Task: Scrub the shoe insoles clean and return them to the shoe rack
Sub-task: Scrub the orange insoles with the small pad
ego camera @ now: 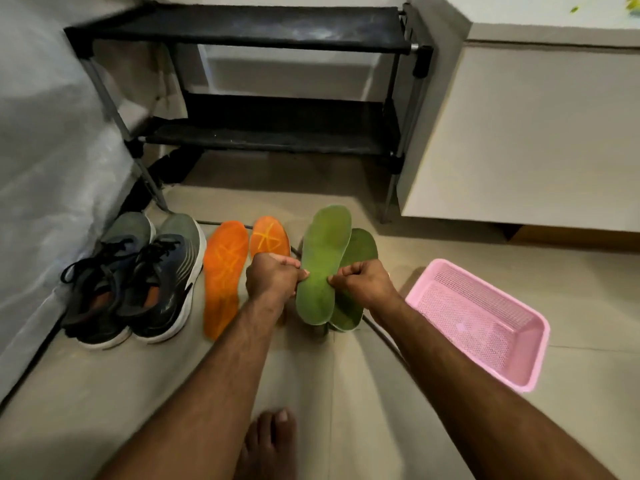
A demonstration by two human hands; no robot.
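Early stage, by the look of it. Both green insoles (323,268) held up off the floor, overlapped: left hand (273,277) pinching one edge w/ curled fingers, right hand (360,280) pinching the other. Orange insoles (225,271) lying on floor beside the sneakers (138,278). No brush or water visible, so scrubbing prob. not begun. Shoe rack (242,29) shelves bare; pink basket (481,320) near on right.

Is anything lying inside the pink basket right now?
No, the pink basket shows only its bare mesh floor and walls.
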